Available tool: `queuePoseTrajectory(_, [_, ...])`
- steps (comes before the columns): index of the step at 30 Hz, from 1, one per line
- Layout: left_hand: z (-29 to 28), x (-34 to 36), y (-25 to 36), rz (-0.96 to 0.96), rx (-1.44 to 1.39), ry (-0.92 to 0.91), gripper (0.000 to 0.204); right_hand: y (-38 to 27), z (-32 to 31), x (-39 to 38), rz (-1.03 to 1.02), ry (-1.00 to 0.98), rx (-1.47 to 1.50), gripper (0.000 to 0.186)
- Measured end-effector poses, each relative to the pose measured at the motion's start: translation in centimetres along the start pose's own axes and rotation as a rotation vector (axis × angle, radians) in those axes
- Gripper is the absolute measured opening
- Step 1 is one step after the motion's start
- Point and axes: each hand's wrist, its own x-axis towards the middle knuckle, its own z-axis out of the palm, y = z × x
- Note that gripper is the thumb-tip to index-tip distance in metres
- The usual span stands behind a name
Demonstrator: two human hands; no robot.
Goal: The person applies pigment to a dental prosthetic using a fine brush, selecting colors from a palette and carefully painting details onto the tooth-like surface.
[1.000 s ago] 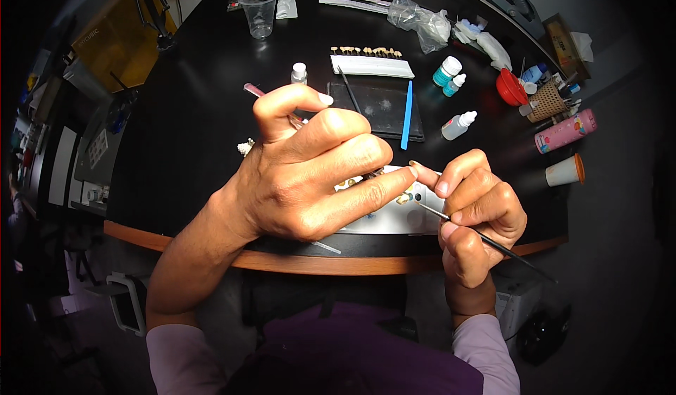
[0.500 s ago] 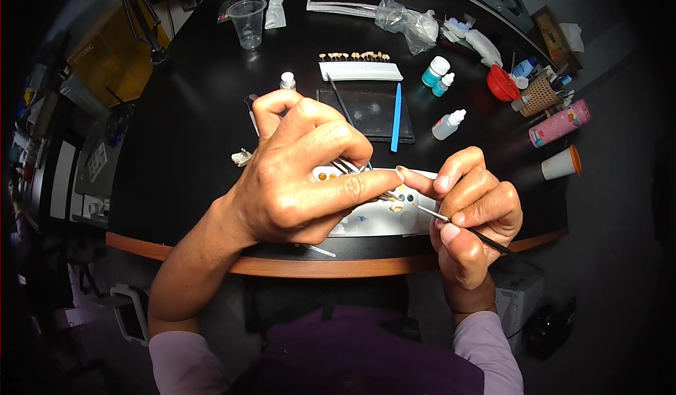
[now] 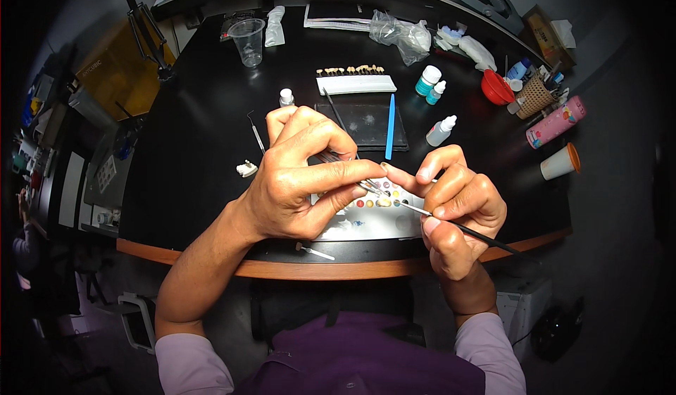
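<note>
My left hand (image 3: 292,184) is closed round metal tweezers (image 3: 370,186). At their tips is a small cream piece (image 3: 384,202) that looks like a tooth crown. My right hand (image 3: 465,208) pinches a thin dark-handled brush (image 3: 482,237); its fine tip points left, close to the cream piece. Whether they touch I cannot tell. A right fingertip meets the left forefinger's tip. Below both hands lies a white palette (image 3: 380,232) with rows of coloured paint spots and a blue smear, partly hidden by the hands.
Behind the hands are a dark slab (image 3: 370,131), a blue stick (image 3: 391,124) and a white holder (image 3: 355,84) with tooth-shaped samples. Small bottles (image 3: 441,131) stand to the right, with a red bowl (image 3: 497,86) beyond. A pale tooth model (image 3: 246,168) and a probe (image 3: 256,134) lie left.
Both hands have shifted a little left in view, and the left hand is slightly turned. The brush tip is nearer the cream piece. The whole view has shifted slightly.
</note>
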Motion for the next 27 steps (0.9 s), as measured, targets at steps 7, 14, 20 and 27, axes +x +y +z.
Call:
queuePoseTrajectory(7, [-0.1,0.0,-0.2,0.001,0.017,-0.001,0.035,0.1,-0.2,0.3,-0.04,-0.055,-0.135,0.009])
queuePoseTrajectory(14, [-0.2,0.0,0.3,0.011,0.031,-0.009,0.035,-0.3,-0.2,0.2,-0.078,-0.096,-0.195,0.01])
queuePoseTrajectory(20, [0.0,-0.1,0.2,-0.003,0.021,-0.017,0.031,-0.3,-0.1,0.0,-0.057,-0.054,-0.144,0.01])
queuePoseTrajectory(27, [-1.6,0.3,-1.0,-0.002,0.208,0.047,0.025,0.1,-2.8,0.5,-0.029,0.081,-0.266,0.013])
